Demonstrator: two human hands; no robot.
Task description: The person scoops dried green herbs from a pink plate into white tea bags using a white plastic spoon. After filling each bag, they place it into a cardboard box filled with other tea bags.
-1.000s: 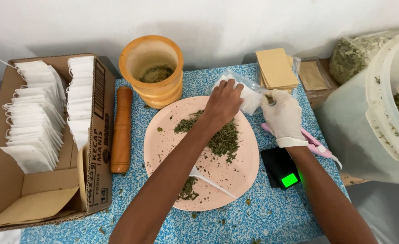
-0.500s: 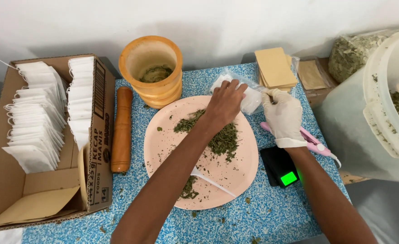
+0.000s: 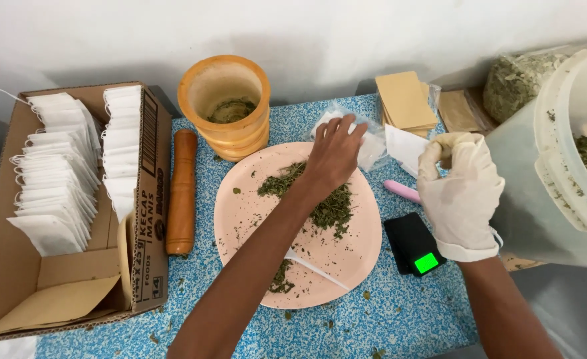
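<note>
A plate (image 3: 240,219) lies centre, box (image 3: 14,279) left, mortar (image 3: 225,106) behind, scale (image 3: 414,244) right.

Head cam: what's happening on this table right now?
A person works over a pink plate of dried green herbs. The bare left hand presses on a clear bag of white sachets behind the plate. The gloved right hand is raised, pinching one white sachet. A carton of sachets sits at left, a small scale at right.

White wall (image 3: 346,26), blue speckled table (image 3: 400,312), soft light
</note>
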